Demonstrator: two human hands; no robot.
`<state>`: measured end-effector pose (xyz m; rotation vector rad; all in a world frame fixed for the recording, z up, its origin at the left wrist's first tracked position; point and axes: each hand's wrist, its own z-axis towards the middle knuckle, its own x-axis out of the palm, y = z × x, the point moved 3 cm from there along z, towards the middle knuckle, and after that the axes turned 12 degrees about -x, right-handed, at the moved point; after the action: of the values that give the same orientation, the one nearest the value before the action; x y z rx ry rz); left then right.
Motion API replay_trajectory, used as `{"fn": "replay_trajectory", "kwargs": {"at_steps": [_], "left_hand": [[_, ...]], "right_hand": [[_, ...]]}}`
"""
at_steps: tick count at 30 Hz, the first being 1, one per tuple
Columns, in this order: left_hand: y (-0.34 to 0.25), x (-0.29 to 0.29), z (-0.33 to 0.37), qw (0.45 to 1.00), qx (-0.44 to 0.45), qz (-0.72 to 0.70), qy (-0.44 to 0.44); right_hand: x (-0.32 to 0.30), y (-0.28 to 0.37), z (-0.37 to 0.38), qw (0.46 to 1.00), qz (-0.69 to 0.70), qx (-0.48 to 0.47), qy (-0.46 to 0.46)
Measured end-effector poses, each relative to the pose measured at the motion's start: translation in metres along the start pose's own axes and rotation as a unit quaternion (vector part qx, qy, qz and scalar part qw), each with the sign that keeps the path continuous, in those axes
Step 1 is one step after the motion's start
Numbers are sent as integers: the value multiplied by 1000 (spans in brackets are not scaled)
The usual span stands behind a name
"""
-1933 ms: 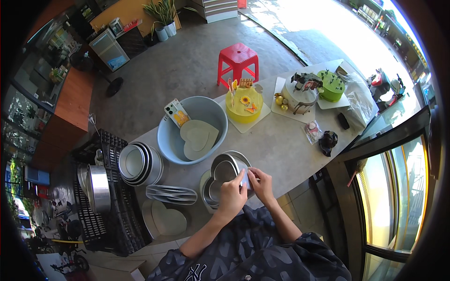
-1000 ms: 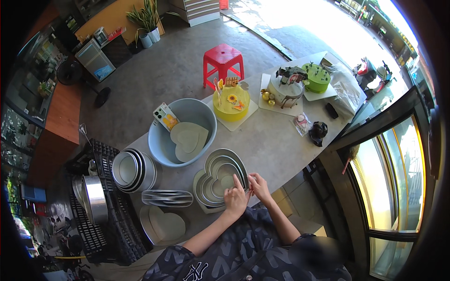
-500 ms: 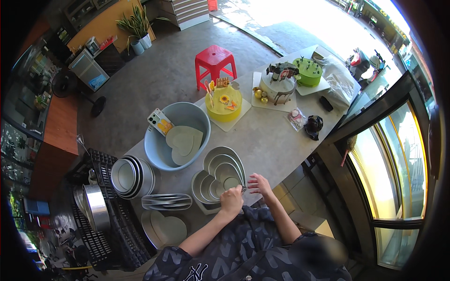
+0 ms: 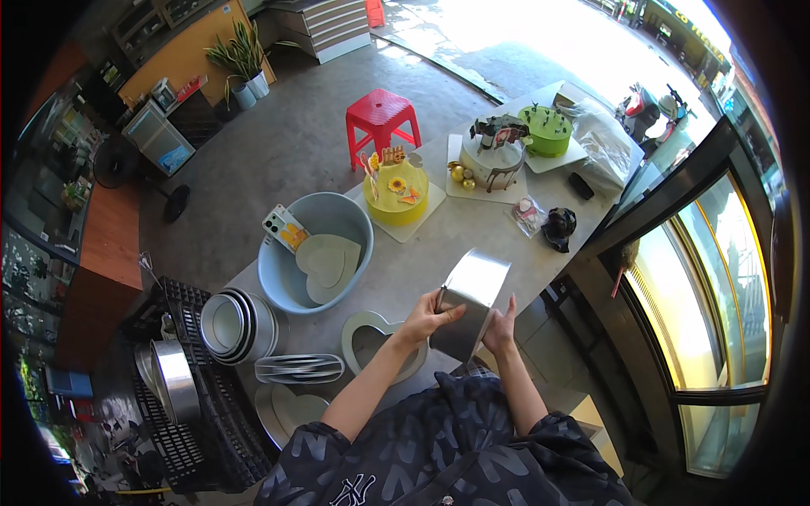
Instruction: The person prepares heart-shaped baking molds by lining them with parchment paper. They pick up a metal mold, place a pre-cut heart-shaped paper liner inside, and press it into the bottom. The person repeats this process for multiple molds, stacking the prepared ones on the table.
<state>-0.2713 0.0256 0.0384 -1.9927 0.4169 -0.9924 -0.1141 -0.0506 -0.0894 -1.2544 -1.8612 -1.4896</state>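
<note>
A silver heart-shaped cake tin [image 4: 474, 282] is held up off the table's front edge, tipped on its side so its shiny wall faces up. My left hand [image 4: 429, 320] grips its left side, thumb across the wall. My right hand [image 4: 499, 331] is closed against its right side, with the thumb pointing up. Whether smaller tins sit inside cannot be seen. Below my left wrist, another heart-shaped tin [image 4: 348, 344] lies on the table, partly covered by my forearm. Beside it is a stack of thin metal pieces [image 4: 299, 368].
Nested round tins [image 4: 245, 325] stand left, near a black plastic crate [image 4: 181, 447]. A blue-grey tub [image 4: 359, 253] holds flat heart shapes and a phone [image 4: 285, 226]. Decorated cakes in yellow [image 4: 396, 202], white [image 4: 489, 160] and green [image 4: 547, 135] stand farther back. A red stool [image 4: 382, 114] is beyond.
The nested heart-shaped tins have been lifted off the table and tipped to the right, leaving one heart-shaped tin there. My right hand has come onto the raised tin, joining my left.
</note>
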Motion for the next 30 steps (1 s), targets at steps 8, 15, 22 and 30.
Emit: {"fn": "replay_trajectory", "kwargs": {"at_steps": [8,15,22,30], "left_hand": [[43,-49,31,968,-45,-237,73],[72,-62,39,945,-28,-313,96],[74,-61,46,947,-65,-300,95],[85,-65,71,954,-168,-247,-36]], "right_hand": [[-29,18,7,999,8,25,43],[-41,6,23,998,20,54,27],[-47,15,22,998,-1,65,8],[-47,36,34,997,-53,46,19]]}}
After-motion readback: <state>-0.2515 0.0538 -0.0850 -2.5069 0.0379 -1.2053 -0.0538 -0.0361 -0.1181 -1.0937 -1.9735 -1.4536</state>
